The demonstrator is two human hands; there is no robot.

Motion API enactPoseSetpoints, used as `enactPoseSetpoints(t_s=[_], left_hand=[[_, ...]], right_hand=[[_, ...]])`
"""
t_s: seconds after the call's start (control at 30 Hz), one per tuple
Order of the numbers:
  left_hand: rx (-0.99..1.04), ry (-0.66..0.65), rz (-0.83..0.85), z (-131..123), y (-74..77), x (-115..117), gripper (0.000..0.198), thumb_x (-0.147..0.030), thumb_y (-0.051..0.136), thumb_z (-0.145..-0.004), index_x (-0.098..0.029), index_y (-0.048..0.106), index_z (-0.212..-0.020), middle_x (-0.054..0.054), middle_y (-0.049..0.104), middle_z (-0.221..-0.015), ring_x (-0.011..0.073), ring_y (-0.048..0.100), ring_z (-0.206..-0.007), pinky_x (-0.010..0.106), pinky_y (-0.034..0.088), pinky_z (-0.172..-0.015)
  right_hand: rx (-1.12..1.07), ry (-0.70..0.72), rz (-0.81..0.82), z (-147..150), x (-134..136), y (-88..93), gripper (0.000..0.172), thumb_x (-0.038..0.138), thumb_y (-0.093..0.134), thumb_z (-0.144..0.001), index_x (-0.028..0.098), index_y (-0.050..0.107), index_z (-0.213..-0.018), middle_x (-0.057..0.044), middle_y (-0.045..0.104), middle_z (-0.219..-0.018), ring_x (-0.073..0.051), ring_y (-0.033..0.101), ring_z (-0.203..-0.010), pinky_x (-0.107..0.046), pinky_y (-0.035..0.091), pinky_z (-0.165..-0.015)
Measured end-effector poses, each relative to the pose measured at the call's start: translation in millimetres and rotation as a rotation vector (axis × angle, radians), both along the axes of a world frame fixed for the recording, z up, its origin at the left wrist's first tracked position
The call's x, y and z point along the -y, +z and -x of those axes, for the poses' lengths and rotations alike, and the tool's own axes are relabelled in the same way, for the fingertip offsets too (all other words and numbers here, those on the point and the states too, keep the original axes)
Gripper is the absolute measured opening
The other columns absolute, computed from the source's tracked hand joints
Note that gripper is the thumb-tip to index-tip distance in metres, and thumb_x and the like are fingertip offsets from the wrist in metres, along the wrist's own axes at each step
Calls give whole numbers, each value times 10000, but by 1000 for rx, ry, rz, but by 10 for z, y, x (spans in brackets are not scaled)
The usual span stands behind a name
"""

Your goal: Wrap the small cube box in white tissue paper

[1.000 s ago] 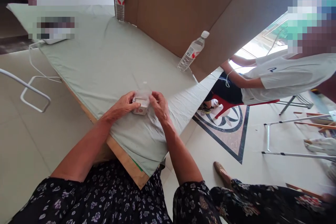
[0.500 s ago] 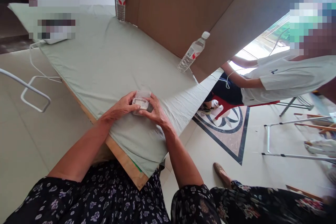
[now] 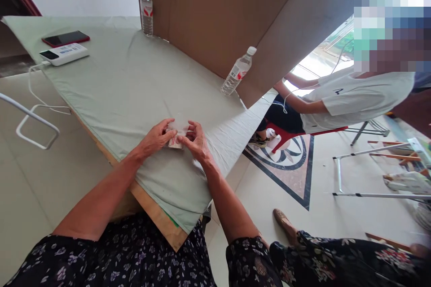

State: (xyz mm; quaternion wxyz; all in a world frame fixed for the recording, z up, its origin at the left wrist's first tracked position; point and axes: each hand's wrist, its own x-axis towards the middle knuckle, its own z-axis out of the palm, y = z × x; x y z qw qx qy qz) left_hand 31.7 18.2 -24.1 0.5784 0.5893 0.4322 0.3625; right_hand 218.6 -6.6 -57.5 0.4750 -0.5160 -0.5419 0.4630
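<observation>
A small clear plastic box [image 3: 177, 129] with a white and red item inside rests on the pale green cloth [image 3: 128, 80] covering the table. My left hand [image 3: 155, 137] grips its left side with curled fingers. My right hand [image 3: 195, 141] pinches its right side and front. Both hands sit near the table's front corner.
Two water bottles stand by a brown cardboard screen [image 3: 215, 13]: the far bottle [image 3: 146, 9] upright and the nearer bottle [image 3: 237, 71] leaning. A white power bank [image 3: 63, 54] and a dark phone [image 3: 65, 38] lie far left. A person in a white shirt [image 3: 357, 94] sits at the right.
The view shifted a little. My right hand closed in over the front of the box, and both hands with the box sank lower onto the cloth.
</observation>
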Motion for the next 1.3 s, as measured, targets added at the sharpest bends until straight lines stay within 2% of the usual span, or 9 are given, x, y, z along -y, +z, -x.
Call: enactPoseSetpoints(t_s=[0.17,0.33,0.43,0.53,0.67,0.9,1.07,1.2,1.3], left_hand=[[24,33,36,-31,-51,-50,805,-462,670,-833,-90,467,-1518,84,718,-1052,182,668,-845,310,536,-771],[-57,133,-58,-38,-130,-34,727,-460,684,-823,-107,554,-1446,103,717,-1138,204,662,-948,327,534,-837],[21,110,-14,-18,-123,-32,776,-457,689,-803,-102,514,-1471,136,703,-1228,228,673,-1022,352,532,-890],[83,69,40,8,-102,-45,864,-392,710,-750,-89,439,-1512,144,708,-1203,224,688,-980,345,532,-855],[65,52,47,25,-101,-64,816,-346,714,-725,-122,477,-1473,107,701,-1157,178,674,-888,299,516,-772],[81,59,45,23,-105,-65,811,-294,711,-739,-97,466,-1487,94,704,-1110,159,668,-849,286,522,-747],[84,56,4,18,-114,-59,781,-291,713,-762,-95,477,-1480,83,701,-1062,145,650,-807,279,508,-726],[72,44,-67,18,-158,-66,720,-338,682,-823,-105,481,-1474,49,697,-981,127,625,-787,254,487,-714],[32,27,-131,16,-198,-68,685,-362,629,-863,-112,477,-1482,50,710,-982,128,620,-778,256,487,-713]], right_hand=[[-32,-9,12,-4,-142,0,1046,599,889,-646,251,425,-1517,-74,687,-1126,-223,695,-969,-368,570,-861],[-44,33,59,-32,-158,18,966,571,862,-687,218,489,-1505,-57,707,-1052,-231,699,-958,-385,566,-887],[-93,12,51,-26,-139,14,912,566,855,-698,226,523,-1477,-36,720,-1012,-212,696,-924,-364,563,-875],[-90,17,54,-8,-112,15,867,584,842,-706,242,545,-1445,-33,723,-997,-206,688,-907,-358,553,-849],[-57,38,52,3,-91,24,820,599,814,-731,238,555,-1421,-38,716,-995,-197,681,-887,-349,543,-824],[25,0,-60,12,-235,134,543,561,784,-752,236,676,-1173,-51,724,-1053,-188,658,-931,-328,533,-807],[130,12,-109,62,-331,236,248,461,702,-814,218,693,-864,-34,726,-943,-188,659,-877,-319,508,-739],[231,8,-259,70,-248,256,149,376,658,-856,231,678,-827,-56,754,-1114,-219,673,-1070,-354,511,-871],[369,14,-377,38,-143,254,89,305,624,-896,243,675,-856,-50,763,-1134,-220,672,-1117,-393,496,-974]])
